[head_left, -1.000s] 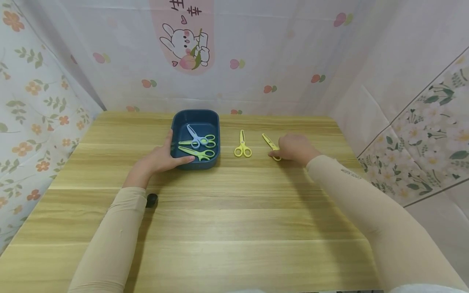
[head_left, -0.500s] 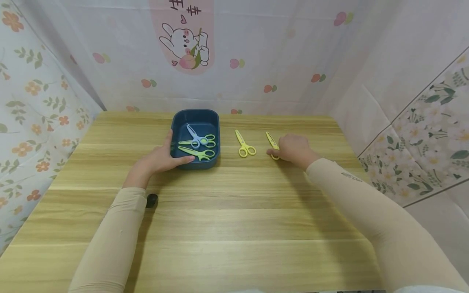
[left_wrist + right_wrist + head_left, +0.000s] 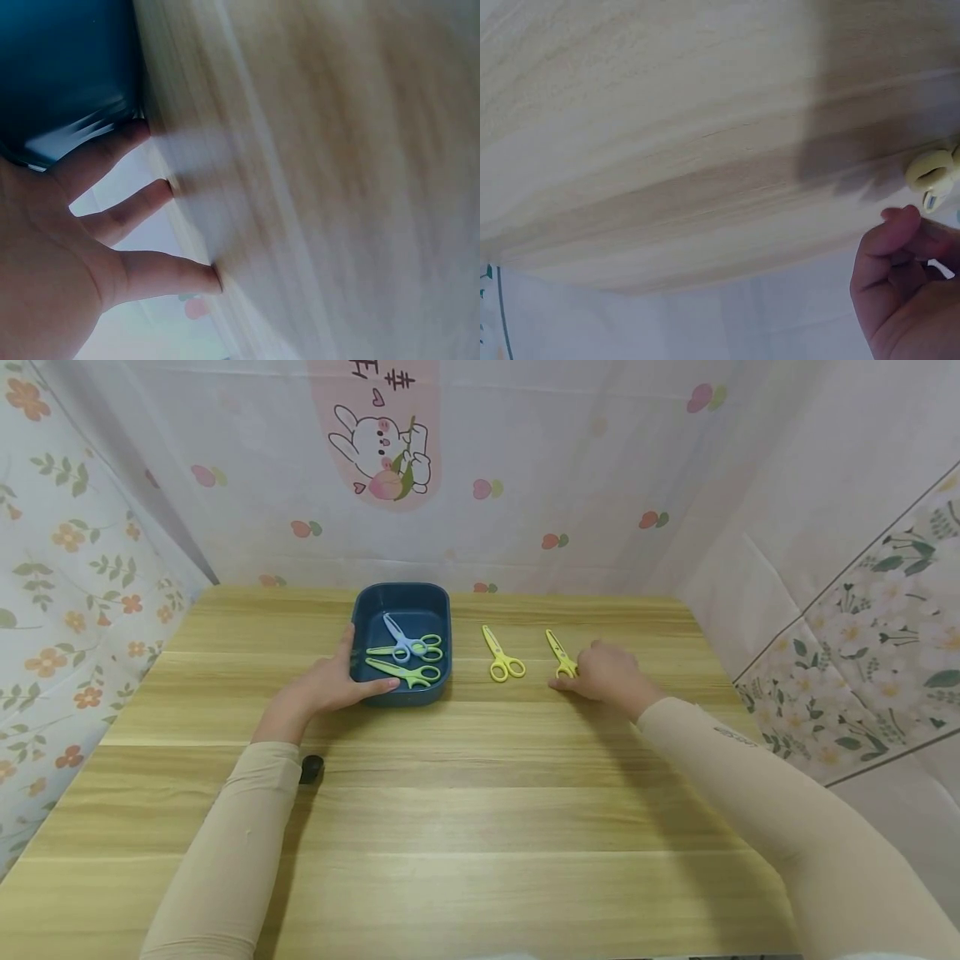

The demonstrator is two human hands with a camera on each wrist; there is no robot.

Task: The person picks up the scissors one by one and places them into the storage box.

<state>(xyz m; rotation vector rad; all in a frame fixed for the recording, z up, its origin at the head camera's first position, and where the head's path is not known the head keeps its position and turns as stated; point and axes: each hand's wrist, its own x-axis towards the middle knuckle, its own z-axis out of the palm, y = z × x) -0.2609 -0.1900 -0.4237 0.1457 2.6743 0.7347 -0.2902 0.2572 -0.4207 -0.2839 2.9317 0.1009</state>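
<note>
My left hand (image 3: 330, 683) is at the left side of a dark blue tray (image 3: 444, 618), thumb over its near rim. In the left wrist view, its fingers (image 3: 124, 214) are spread and straight beside the tray. Inside the tray are light-blue-handled scissors (image 3: 401, 642) and green-handled scissors (image 3: 405, 675), with another green pair partly hidden beneath the blue. My right hand (image 3: 603, 670) has curled fingers and pinches the handle of yellow scissors (image 3: 561, 650), partly covering it. A second yellow pair of scissors (image 3: 497, 652) lies between the tray and that hand.
The wood-grain table (image 3: 465, 810) reaches back to a printed curtain (image 3: 570, 468). Floral sheets hang on both sides. A small black object (image 3: 311, 767) shows beside my left wrist.
Both yellow scissors have turned slightly on the table since a second ago. My right hand has shifted a little right, uncovering more of its scissors. The left hand and tray stay put.
</note>
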